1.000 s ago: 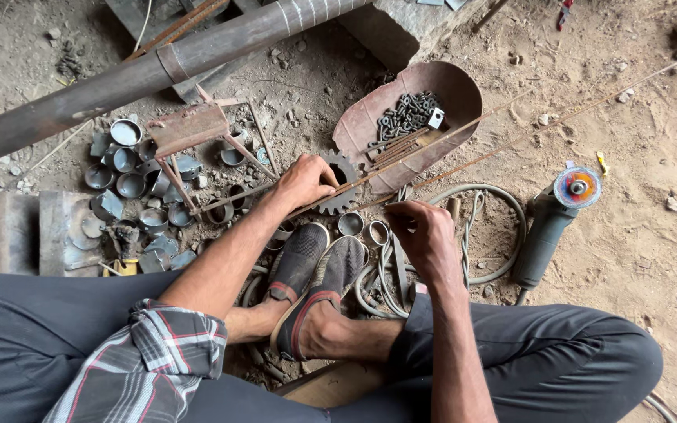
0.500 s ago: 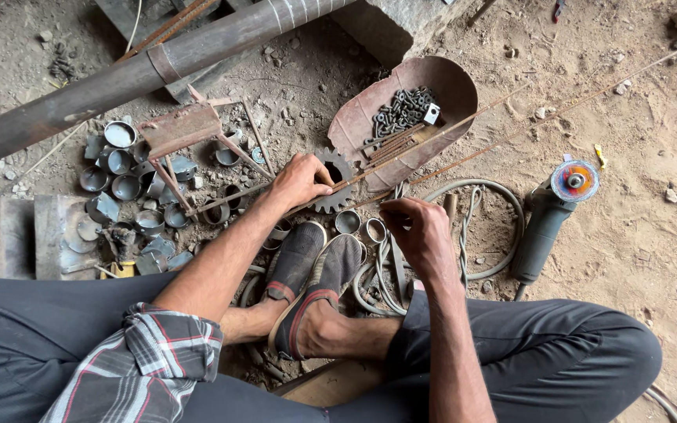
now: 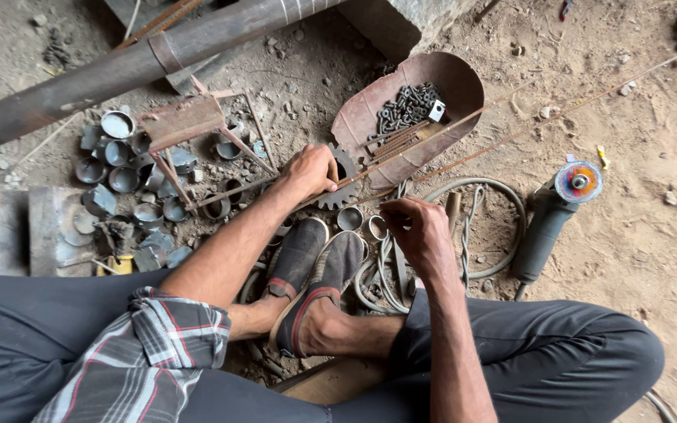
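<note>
A: Squatting on a dirt floor, a person rests the left hand (image 3: 307, 172) on a toothed gear (image 3: 340, 182), fingers curled over its rim where a thin rusty rod (image 3: 417, 141) crosses it.

B: And the right hand (image 3: 421, 231)?

A: It hovers nearer the body, fingers pinched together above two short metal rings (image 3: 362, 223); whether anything sits in that pinch cannot be told. The hands stay apart, left ahead, right behind.

B: How does the rod lie?

A: Its long axis runs from the gear up and away to the right, over a rusted scoop-shaped tray (image 3: 464, 82) holding dark bolts (image 3: 405, 106). The left hand is the nearer one to it.

B: What surrounds them?

A: A heap of cut metal cups (image 3: 123, 168) to the left, an angle grinder (image 3: 550, 223) on the right, a heavy pipe (image 3: 119, 70) across the top, coiled cable (image 3: 495, 204) by the shoes (image 3: 315, 270).
</note>
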